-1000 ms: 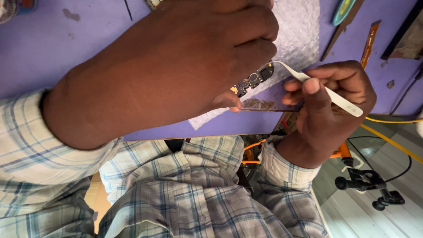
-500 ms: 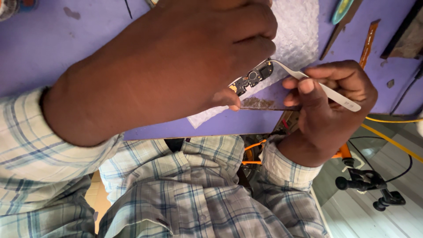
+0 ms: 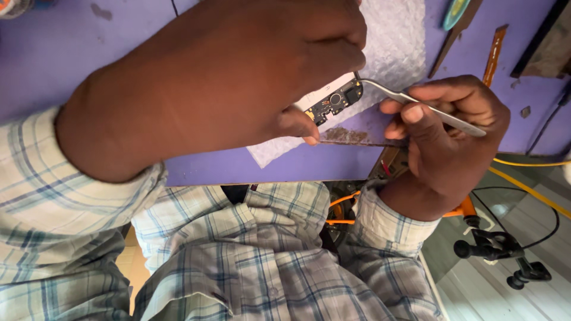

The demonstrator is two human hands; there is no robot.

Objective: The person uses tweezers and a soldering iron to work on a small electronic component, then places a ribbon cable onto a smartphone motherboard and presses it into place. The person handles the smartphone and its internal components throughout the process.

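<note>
Left hand (image 3: pixel 238 77): closed over a small phone circuit board (image 3: pixel 334 101), which is pinned between thumb and curled fingers; only the board's right end is exposed, black with tiny components against a white strip, while the rest is hidden under the fingers. Right hand (image 3: pixel 443 139): clamped around a pair of metal tweezers (image 3: pixel 422 106), gripped near the rear, the slim steel legs held together and the bent tip set at the board's exposed right end. Relation noted: the board lies directly left of the tweezers, its long axis running from lower left to upper right, roughly in line with the tool; the left hand is on it, the right is reached only through the tip. Whether the tip touches a component cannot be told. Beneath the board, a white, dimpled sheet of foam wrap (image 3: pixel 392 41) is spread on the purple counter (image 3: pixel 59 53), whose front edge is chipped. Beyond, an orange flex strip (image 3: pixel 493 50) is laid flat. Checked shirt sleeves (image 3: pixel 71 196) are seen below.
</note>
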